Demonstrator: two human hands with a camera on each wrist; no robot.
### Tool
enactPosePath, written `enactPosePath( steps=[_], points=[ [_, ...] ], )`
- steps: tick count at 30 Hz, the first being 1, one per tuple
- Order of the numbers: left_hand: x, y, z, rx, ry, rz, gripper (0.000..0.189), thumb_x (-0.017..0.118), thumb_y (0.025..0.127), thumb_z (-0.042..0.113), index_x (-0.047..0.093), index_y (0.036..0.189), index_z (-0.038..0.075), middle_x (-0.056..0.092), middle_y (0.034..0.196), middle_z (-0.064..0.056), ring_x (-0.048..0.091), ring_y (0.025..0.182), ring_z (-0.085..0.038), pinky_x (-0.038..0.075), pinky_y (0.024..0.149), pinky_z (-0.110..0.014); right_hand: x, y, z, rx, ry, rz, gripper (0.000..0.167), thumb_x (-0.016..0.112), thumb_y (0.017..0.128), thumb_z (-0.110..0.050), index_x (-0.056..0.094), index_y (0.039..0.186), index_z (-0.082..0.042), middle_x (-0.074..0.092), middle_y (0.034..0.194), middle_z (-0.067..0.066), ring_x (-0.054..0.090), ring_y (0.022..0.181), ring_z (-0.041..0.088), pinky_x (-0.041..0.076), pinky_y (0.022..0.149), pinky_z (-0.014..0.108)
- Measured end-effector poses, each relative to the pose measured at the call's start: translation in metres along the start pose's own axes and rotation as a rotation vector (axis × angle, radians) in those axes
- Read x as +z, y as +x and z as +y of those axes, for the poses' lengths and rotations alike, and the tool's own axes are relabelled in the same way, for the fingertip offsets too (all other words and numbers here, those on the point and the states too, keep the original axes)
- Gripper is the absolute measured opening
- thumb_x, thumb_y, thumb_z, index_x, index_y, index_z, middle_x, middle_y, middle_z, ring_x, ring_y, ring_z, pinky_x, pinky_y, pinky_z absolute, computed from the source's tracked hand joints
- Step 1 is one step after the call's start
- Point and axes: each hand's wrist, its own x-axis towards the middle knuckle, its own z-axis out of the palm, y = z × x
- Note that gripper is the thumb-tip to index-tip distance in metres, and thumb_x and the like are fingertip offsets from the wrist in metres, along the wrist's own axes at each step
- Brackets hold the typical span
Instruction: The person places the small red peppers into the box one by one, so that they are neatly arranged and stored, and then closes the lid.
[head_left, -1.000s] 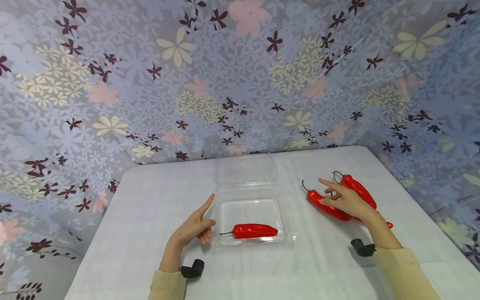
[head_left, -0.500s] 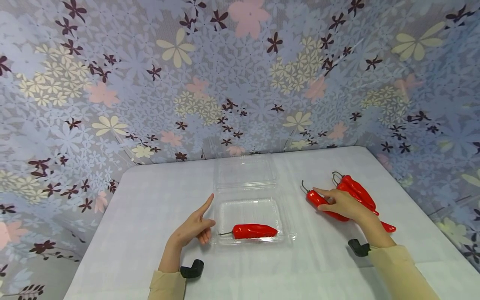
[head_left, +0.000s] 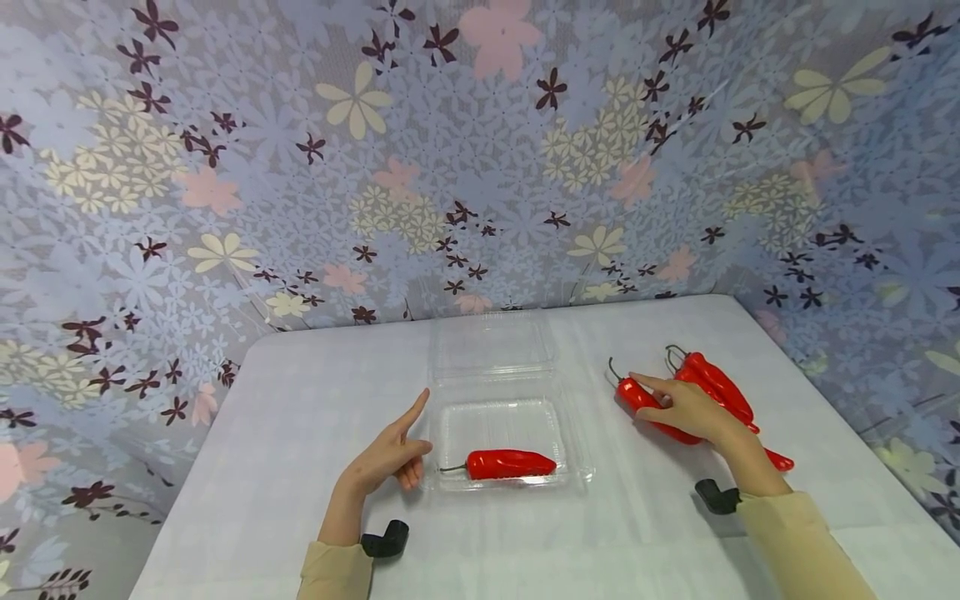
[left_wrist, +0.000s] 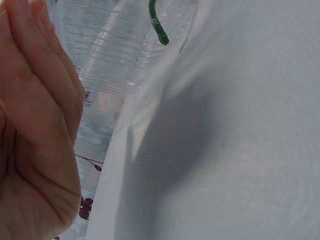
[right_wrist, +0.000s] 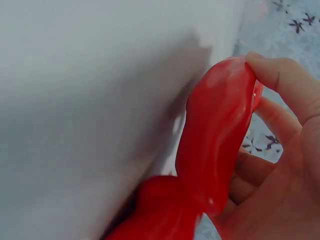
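Note:
A long red pepper [head_left: 633, 397] with a curved green stem lies at the right; my right hand [head_left: 693, 414] pinches it between thumb and index finger near the stem end. The right wrist view shows this pepper [right_wrist: 217, 130] close up, its tip beside another red pepper [right_wrist: 160, 212]. My left hand [head_left: 386, 457] stays at the left edge of a clear plastic clamshell box [head_left: 495, 425], index finger extended and the other fingers relaxed, holding nothing. Inside the box, along its near side, lies one red pepper [head_left: 510, 463], stem to the left.
The box's clear lid [head_left: 491, 346] lies folded back toward the flowered backdrop [head_left: 480, 167]. More red peppers [head_left: 722, 387] lie beyond and beside my right hand, one with its tip [head_left: 780, 460] showing right of the wrist. A white cloth [head_left: 300, 400] covers the table.
My right hand has come down and slightly left onto the nearest pepper, and thumb and index finger have closed on it. The left hand and the box have stayed in place.

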Motion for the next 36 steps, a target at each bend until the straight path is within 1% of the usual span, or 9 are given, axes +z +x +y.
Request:
enactPosePath(
  steps=[5,8,12,14,20,27,29,33,36],
  points=[
    [0.001,-0.001,0.000,0.001,-0.005,-0.001,0.082,0.054,0.091,0.005,0.005,0.153,0.027,0.055,0.050,-0.006,0.053,0.039,-0.012,0.049,0.039,-0.027,-0.014,-0.001,-0.001,0.002,0.027,0.009,0.070,0.070,0.084,-0.036,0.042,0.142,-0.008,0.060,0.102,0.013,0.053,0.086,0.025,0.049,0.068,0.038],
    [0.000,-0.001,0.000,0.002,-0.006,-0.006,0.082,0.053,0.092,0.005,0.005,0.153,0.027,0.055,0.050,-0.006,0.053,0.039,-0.012,0.049,0.039,-0.027,-0.023,-0.001,-0.005,-0.008,0.052,0.021,0.071,0.069,0.085,-0.038,0.040,0.144,-0.008,0.059,0.107,0.017,0.053,0.088,0.027,0.049,0.066,0.037],
    [0.000,-0.001,0.000,-0.002,-0.007,-0.011,0.081,0.053,0.092,0.004,0.004,0.153,0.027,0.055,0.051,-0.006,0.053,0.039,-0.012,0.049,0.039,-0.027,-0.034,-0.003,-0.013,-0.023,0.092,0.029,0.072,0.066,0.086,-0.041,0.038,0.146,-0.012,0.057,0.115,0.021,0.055,0.094,0.031,0.052,0.067,0.039],
    [-0.001,0.000,0.000,-0.004,-0.006,-0.011,0.082,0.053,0.092,0.005,0.005,0.153,0.028,0.055,0.051,-0.006,0.053,0.039,-0.012,0.049,0.039,-0.027,-0.039,-0.002,-0.021,-0.036,0.123,0.032,0.072,0.066,0.087,-0.041,0.037,0.147,-0.013,0.056,0.116,0.022,0.056,0.094,0.032,0.053,0.068,0.039],
    [-0.003,0.001,-0.001,-0.007,-0.004,-0.010,0.083,0.055,0.091,0.007,0.005,0.153,0.028,0.055,0.050,-0.006,0.053,0.039,-0.012,0.049,0.039,-0.027,-0.053,0.003,-0.047,-0.121,0.178,0.045,0.068,0.066,0.089,-0.034,0.036,0.147,-0.015,0.056,0.119,0.022,0.058,0.096,0.032,0.053,0.074,0.042],
    [-0.005,0.002,-0.002,-0.009,-0.009,-0.011,0.083,0.057,0.090,0.008,0.007,0.153,0.029,0.055,0.051,-0.006,0.054,0.039,-0.013,0.049,0.039,-0.028,-0.059,0.007,-0.076,-0.160,0.214,0.032,0.066,0.065,0.089,-0.034,0.037,0.147,-0.022,0.055,0.121,0.018,0.056,0.097,0.029,0.052,0.073,0.035],
    [-0.006,0.002,-0.002,-0.009,-0.009,-0.013,0.083,0.057,0.090,0.008,0.007,0.153,0.030,0.055,0.051,-0.007,0.054,0.039,-0.013,0.049,0.039,-0.028,-0.059,0.009,-0.084,-0.178,0.224,0.035,0.065,0.066,0.089,-0.032,0.038,0.147,-0.023,0.055,0.121,0.016,0.056,0.097,0.028,0.051,0.074,0.035],
    [-0.007,0.003,-0.001,-0.008,-0.007,-0.012,0.083,0.057,0.090,0.008,0.007,0.153,0.029,0.055,0.050,-0.007,0.054,0.039,-0.013,0.049,0.039,-0.028,-0.057,0.013,-0.100,-0.245,0.234,0.043,0.064,0.067,0.089,-0.028,0.039,0.146,-0.021,0.055,0.121,0.013,0.055,0.097,0.025,0.050,0.078,0.036],
    [-0.008,0.005,-0.001,-0.011,-0.002,-0.011,0.082,0.056,0.091,0.007,0.007,0.153,0.030,0.055,0.050,-0.006,0.053,0.039,-0.013,0.048,0.039,-0.028,-0.056,0.017,-0.111,-0.322,0.227,0.046,0.063,0.067,0.088,-0.025,0.041,0.145,-0.020,0.055,0.123,0.010,0.055,0.097,0.022,0.050,0.078,0.036]
  ],
)
